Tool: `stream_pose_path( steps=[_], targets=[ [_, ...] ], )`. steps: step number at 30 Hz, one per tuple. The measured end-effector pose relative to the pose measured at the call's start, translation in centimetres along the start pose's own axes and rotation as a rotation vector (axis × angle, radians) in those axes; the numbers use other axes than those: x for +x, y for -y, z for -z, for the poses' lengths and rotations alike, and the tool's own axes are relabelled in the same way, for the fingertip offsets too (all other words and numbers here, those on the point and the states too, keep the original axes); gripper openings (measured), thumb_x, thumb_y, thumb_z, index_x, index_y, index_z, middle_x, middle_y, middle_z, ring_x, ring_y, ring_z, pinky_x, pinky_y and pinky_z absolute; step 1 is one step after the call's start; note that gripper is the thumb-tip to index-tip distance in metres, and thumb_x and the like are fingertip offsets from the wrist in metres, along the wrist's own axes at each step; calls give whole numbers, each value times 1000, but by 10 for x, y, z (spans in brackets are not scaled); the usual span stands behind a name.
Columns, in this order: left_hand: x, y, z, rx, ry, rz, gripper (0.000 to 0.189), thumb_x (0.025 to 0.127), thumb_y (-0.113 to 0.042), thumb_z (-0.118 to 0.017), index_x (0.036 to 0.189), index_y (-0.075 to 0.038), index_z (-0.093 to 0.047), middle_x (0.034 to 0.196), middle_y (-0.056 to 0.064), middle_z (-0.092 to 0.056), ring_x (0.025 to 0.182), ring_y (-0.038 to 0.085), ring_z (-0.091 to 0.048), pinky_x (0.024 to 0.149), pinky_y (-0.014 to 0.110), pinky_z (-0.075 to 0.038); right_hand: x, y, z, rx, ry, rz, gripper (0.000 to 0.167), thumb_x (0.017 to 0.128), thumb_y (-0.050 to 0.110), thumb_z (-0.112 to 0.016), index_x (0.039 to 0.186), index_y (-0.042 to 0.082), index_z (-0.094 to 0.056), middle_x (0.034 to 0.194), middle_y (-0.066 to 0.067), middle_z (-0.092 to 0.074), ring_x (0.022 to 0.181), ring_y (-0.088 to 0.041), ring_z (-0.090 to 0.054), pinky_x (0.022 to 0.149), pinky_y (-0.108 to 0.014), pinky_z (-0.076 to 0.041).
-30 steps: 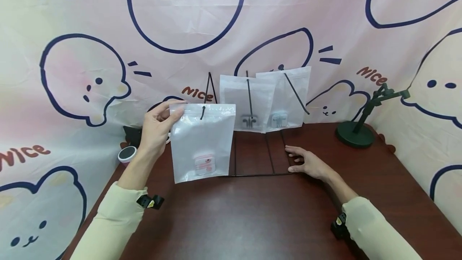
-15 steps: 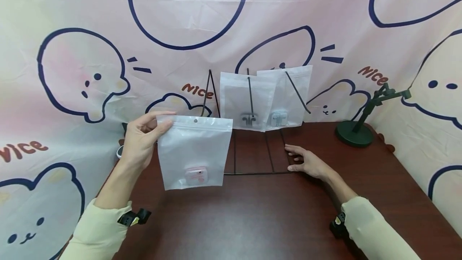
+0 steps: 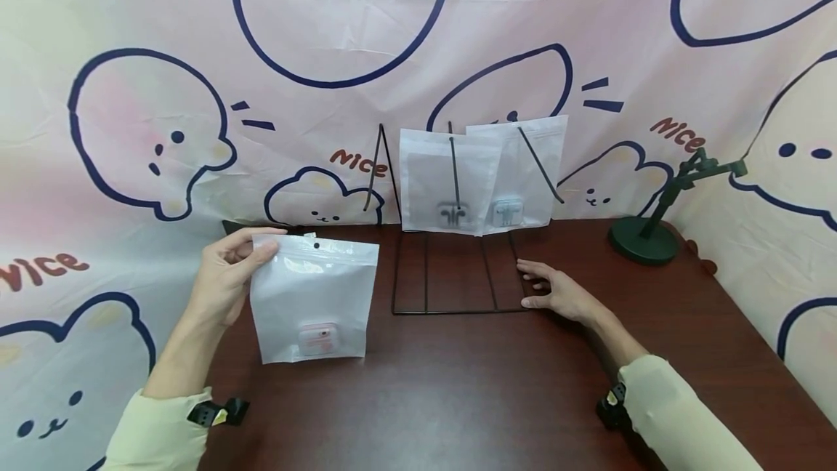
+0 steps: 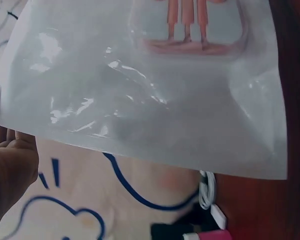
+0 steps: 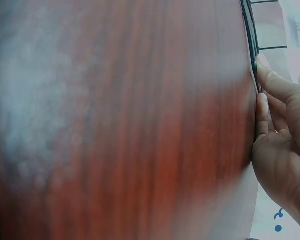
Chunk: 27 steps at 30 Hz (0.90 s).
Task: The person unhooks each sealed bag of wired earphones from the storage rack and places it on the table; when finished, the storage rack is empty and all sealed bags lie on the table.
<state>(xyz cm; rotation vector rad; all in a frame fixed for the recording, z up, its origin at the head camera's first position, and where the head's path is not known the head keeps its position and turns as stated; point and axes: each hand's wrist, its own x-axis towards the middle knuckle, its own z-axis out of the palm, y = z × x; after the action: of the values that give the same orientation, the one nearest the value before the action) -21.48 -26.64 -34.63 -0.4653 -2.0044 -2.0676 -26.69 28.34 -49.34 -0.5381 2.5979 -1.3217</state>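
Observation:
My left hand (image 3: 225, 278) pinches the top left corner of a white zip bag (image 3: 314, 286), which hangs upright above the left side of the table. Through the bag shows a clear case with pink earphones (image 3: 319, 340); the left wrist view has these earphones (image 4: 187, 25) at its top. My right hand (image 3: 562, 293) holds the right front corner of a black wire display rack (image 3: 451, 313), thumb and fingers at the wire (image 5: 255, 55). Two more zip bags hang on the rack: one with dark earphones (image 3: 431, 173), one with a pale blue case (image 3: 539, 158).
A bare hook (image 3: 373, 173) juts from the rack's left side. The green desk lamp (image 3: 644, 242) stands at the back right of the brown table (image 3: 418, 398). Behind my left hand lie a white cable (image 4: 206, 190) and a pink item (image 4: 214, 235). A patterned cloth backs the table.
The left hand has drawn the bag off the rack's left hook, then down, left and towards me. The right hand stays at the rack's corner.

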Motion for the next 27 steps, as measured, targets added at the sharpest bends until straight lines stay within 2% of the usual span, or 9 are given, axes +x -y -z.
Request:
stream_pose_path(
  steps=[2, 5, 9, 13, 19, 22, 27],
  targets=[
    [2, 7, 6, -20, -4, 26, 23, 99, 0, -68, 120, 8, -71, 102, 1, -79, 83, 12, -73, 66, 24, -59, 0, -1, 1, 2, -3, 2, 79, 94, 12, -78, 160, 3, -36, 162, -21, -39, 141, -42, -46, 111, -60, -42],
    [5, 17, 13, -46, -45, 62, 20, 98, -2, -69, 117, 1, -75, 94, 0, -79, 73, 8, -67, 58, 20, -54, -1, -1, 1, 4, -4, 7, 79, 94, 13, -78, 160, 2, -35, 162, -21, -39, 142, -42, -45, 111, -60, -42],
    [12, 29, 21, -66, -103, 86, 16, 98, -4, -71, 112, -6, -78, 88, -3, -78, 70, 6, -63, 54, 19, -50, -1, -1, 0, -2, -2, 11, 80, 95, 14, -78, 161, 3, -35, 162, -21, -39, 141, -42, -46, 111, -59, -43],
    [22, 40, 27, -52, -117, 123, 15, 98, -11, -73, 112, -9, -77, 90, -3, -79, 76, 8, -70, 59, 24, -58, -2, 0, 1, -11, -9, 4, 79, 94, 15, -78, 160, 3, -36, 162, -21, -39, 140, -42, -47, 111, -59, -43],
    [32, 59, 33, -55, -145, 195, 14, 97, -16, -74, 111, -13, -75, 88, -5, -78, 71, 8, -69, 58, 24, -58, -2, 2, 2, -7, -10, 3, 80, 94, 15, -78, 161, 4, -36, 160, -21, -41, 139, -42, -48, 111, -60, -43],
    [38, 69, 35, -13, -170, 249, 16, 97, -20, -75, 112, -15, -73, 89, -8, -78, 72, 7, -70, 59, 22, -58, -2, 1, 1, -11, -4, -1, 80, 95, 16, -78, 161, 4, -35, 160, -22, -41, 139, -42, -48, 111, -60, -43],
    [50, 85, 36, 207, -203, 364, 33, 97, -37, -74, 125, -21, -68, 94, -19, -74, 83, 4, -69, 70, 20, -56, -2, 1, 0, -13, -6, -12, 80, 95, 17, -78, 161, 5, -36, 160, -21, -41, 139, -42, -49, 111, -60, -43]
  ],
)
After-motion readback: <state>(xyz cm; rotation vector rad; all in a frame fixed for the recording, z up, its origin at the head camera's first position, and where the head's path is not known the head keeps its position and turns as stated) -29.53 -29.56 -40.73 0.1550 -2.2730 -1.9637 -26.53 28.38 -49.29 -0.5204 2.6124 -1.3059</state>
